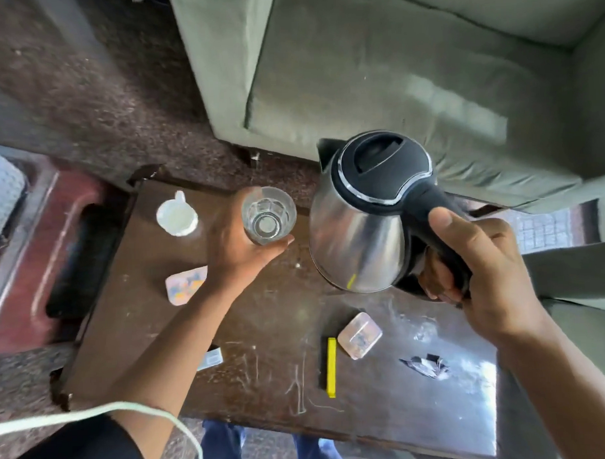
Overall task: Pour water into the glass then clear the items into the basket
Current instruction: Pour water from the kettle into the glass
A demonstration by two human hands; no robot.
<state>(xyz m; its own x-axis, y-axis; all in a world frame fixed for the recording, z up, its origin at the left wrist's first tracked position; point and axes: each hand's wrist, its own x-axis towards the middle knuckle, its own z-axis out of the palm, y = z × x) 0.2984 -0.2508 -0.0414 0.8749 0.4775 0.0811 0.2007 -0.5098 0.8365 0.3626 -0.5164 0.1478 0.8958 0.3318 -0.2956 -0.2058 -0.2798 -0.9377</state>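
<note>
Glass: the clear glass (269, 215) is being held upright above the far part of the bench (264, 351), just left of the kettle.
Left grip: the left hand (241, 245) is wrapping its fingers and thumb round the glass from below and behind.
Kettle: the steel kettle (359, 227) with a black lid is hanging above the bench, lid closed, spout pointing away toward the sofa.
Right grip: the right hand (473, 261) is clasping the kettle's black handle, thumb lying along its top.
Bench items: a small white cup (177, 216) is standing left of the glass; one patterned coaster (186, 285) is lying beside the left wrist, another coaster (359, 335) is lying near a yellow stick (331, 367); a crumpled dark wrapper (426, 365) is lying to the right.
Surroundings: a grey sofa (391, 71) is standing beyond the bench.
</note>
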